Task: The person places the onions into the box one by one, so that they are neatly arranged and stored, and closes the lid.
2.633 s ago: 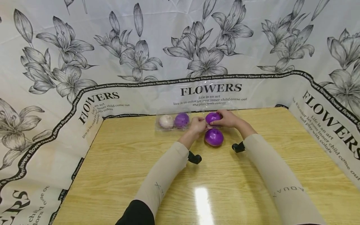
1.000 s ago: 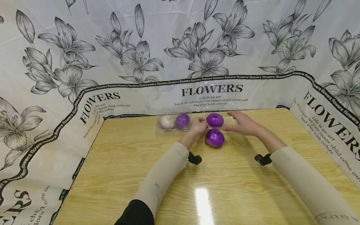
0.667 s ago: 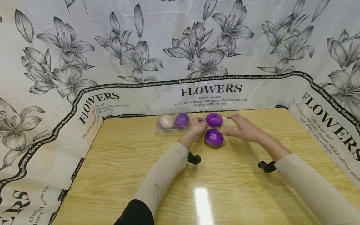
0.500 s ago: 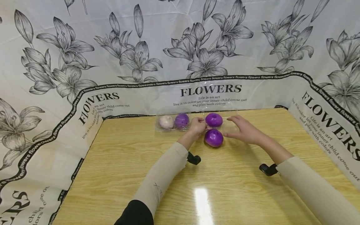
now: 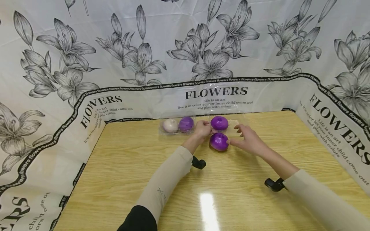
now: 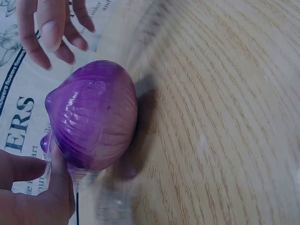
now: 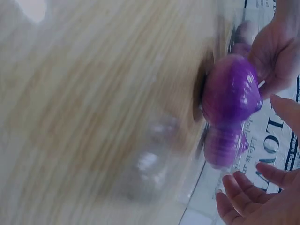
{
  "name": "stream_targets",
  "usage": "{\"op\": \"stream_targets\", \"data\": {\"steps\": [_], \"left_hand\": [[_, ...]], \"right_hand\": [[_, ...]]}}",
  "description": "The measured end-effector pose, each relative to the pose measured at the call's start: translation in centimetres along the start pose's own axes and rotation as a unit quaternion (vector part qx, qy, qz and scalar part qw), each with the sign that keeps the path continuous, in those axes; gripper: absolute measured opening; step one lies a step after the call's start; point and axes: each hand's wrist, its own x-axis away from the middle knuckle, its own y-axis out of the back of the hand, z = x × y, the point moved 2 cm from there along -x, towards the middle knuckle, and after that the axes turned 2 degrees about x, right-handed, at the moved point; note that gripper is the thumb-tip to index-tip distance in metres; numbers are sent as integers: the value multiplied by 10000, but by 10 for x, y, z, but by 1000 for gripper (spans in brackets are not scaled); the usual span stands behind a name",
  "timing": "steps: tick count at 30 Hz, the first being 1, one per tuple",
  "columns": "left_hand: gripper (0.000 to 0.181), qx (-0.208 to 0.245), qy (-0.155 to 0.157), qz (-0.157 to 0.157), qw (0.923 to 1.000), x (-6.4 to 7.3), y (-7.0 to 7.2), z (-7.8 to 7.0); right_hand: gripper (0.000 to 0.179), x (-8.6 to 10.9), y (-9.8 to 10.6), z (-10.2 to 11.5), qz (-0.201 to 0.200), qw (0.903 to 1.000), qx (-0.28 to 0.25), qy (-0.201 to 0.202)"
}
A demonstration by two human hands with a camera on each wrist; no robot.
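Note:
A purple onion [image 5: 219, 123] sits in an open clear plastic box [image 5: 234, 123] by the back wall. My left hand [image 5: 203, 129] pinches that box's left edge. Just in front of the box, a second purple onion [image 5: 219, 141] rests on the table; in the left wrist view this onion [image 6: 93, 115] is large beside my left thumb and finger. To its right is my right hand [image 5: 247, 138], fingers spread and holding nothing. Its thumb reaches the onion's right side; whether it touches cannot be told. In the right wrist view, the front onion [image 7: 232, 91] partly covers the one behind.
Left of my left hand, another clear box [image 5: 162, 131] holds a white onion-like bulb [image 5: 170, 125] and a purple onion [image 5: 186, 124]. A flower-printed cloth [image 5: 156, 96] walls the wooden table [image 5: 130, 166] at the back and sides. Black camera mounts [image 5: 198, 163] jut from both wrists.
My right hand has let go of the onion in the box, drawn back to the right, then come down toward the front onion. The left hand stays at the box edge.

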Motion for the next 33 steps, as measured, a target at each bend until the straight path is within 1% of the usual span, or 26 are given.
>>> {"op": "stream_targets", "data": {"steps": [3,8,12,15,18,25,29,33], "left_hand": [[46,8,-33,-28,10000,-1,-1,1],[45,-12,-71,-26,10000,-2,0,2],[46,7,-71,5,10000,-2,1,2],[46,13,-50,7,10000,-2,1,1],[47,-14,-23,-22,10000,-1,1,1],[50,-104,5,-5,9999,0,2,1],[50,-154,-3,14,9999,1,2,1],[49,-87,-11,90,9999,0,3,0]], "right_hand": [[78,3,-7,3,121,9993,-281,-210],[89,3,-19,5,355,9957,-671,-522],[97,0,-29,5,437,9919,-963,-706],[100,-3,-37,4,425,9903,-1069,-784],[97,-5,-43,5,352,9896,-1122,-833],[82,-11,-55,7,164,9895,-1144,-867],[81,-12,-59,8,155,9887,-1182,-908],[80,-13,-60,7,129,9876,-1252,-934]]}}
